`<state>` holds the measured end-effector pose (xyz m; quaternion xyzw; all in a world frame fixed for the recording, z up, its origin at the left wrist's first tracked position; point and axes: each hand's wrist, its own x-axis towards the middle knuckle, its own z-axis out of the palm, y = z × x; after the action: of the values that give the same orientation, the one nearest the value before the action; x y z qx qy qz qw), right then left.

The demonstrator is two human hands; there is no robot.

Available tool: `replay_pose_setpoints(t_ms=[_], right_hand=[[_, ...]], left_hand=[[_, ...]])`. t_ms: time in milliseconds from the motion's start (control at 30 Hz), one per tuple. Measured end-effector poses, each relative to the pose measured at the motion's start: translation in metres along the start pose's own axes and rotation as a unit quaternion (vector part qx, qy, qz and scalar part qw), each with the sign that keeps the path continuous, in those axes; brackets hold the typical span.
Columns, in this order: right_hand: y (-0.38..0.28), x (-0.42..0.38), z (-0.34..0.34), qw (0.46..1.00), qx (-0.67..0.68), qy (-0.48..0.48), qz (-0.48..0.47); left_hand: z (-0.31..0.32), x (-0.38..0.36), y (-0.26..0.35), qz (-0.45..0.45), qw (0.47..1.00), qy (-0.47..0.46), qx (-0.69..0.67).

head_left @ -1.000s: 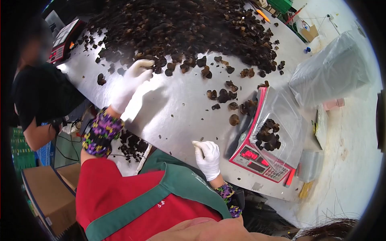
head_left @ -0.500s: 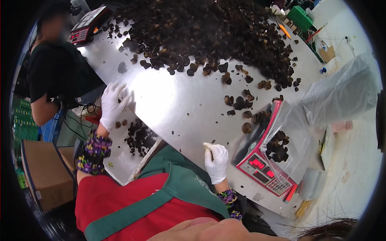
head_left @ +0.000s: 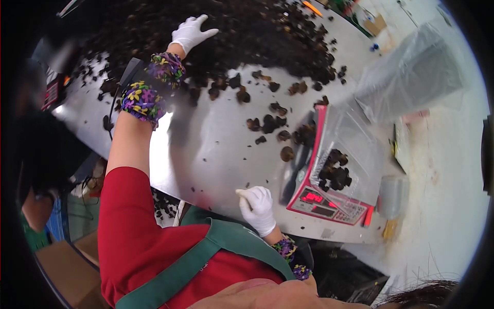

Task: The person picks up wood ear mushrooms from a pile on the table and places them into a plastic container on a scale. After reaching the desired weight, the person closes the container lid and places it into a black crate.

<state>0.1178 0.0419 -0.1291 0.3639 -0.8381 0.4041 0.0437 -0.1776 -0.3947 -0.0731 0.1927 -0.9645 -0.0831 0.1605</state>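
My left hand (head_left: 192,34), in a white glove, reaches over the large heap of dark dried pieces (head_left: 242,38), fingers spread and nothing seen in them. Near the table's front edge, my right hand (head_left: 257,208), also gloved, has its fingers curled with the thumb pressed to them; whether something small is between them I cannot make out. To its right stands a red scale (head_left: 329,213) with a lit display. On the scale lies a clear plastic bag (head_left: 355,149) with a few dark pieces (head_left: 334,172) in it.
Loose pieces (head_left: 272,122) dot the metal table (head_left: 221,175). A large translucent bag (head_left: 411,72) stands at the right, with a clear container (head_left: 393,196) beyond the scale. Another person (head_left: 41,159) is at the left, above cardboard boxes (head_left: 67,270). A tray of small pieces (head_left: 165,206) sits below the table edge.
My left hand has moved from the table's left corner up over the heap. My right hand stays near the front edge, still curled. The view has shifted.
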Motion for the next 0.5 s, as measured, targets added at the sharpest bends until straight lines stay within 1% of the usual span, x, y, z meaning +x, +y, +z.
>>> replay_pose_setpoints(t_ms=[33,67,133,167,233,333,400,433,467,500], right_hand=[[0.001,0.000,0.000,1.000,-0.002,-0.004,0.003],[0.002,-0.001,0.000,1.000,-0.009,-0.001,0.014],[0.002,-0.002,0.001,1.000,0.003,-0.005,0.008],[0.001,-0.002,0.000,1.000,-0.004,-0.005,0.008],[0.001,-0.003,0.002,1.000,-0.002,-0.003,0.012],[0.002,-0.001,0.003,1.000,-0.002,0.006,0.001],[0.002,-0.001,0.004,1.000,-0.013,0.005,0.007],[0.002,0.000,0.003,1.000,-0.008,0.009,0.006],[0.002,0.000,0.003,1.000,-0.004,0.006,0.001],[0.002,0.000,0.004,1.000,-0.006,0.010,0.003]], left_hand=[[0.012,-0.002,0.009,-0.029,0.999,0.012,-0.005],[0.020,-0.003,0.016,-0.042,0.999,-0.019,-0.003],[0.059,0.001,0.017,-0.014,0.998,0.040,-0.045],[0.073,-0.001,0.018,-0.009,0.998,0.030,-0.046],[0.064,-0.024,0.030,0.062,0.995,-0.010,-0.077],[0.046,-0.068,0.058,0.103,0.990,-0.014,-0.092],[0.043,-0.100,0.075,0.148,0.980,0.038,-0.130],[0.029,-0.120,0.089,0.165,0.975,0.035,-0.143],[0.014,-0.140,0.102,0.183,0.973,-0.013,-0.140],[0.015,-0.159,0.111,0.230,0.970,0.033,-0.072]])
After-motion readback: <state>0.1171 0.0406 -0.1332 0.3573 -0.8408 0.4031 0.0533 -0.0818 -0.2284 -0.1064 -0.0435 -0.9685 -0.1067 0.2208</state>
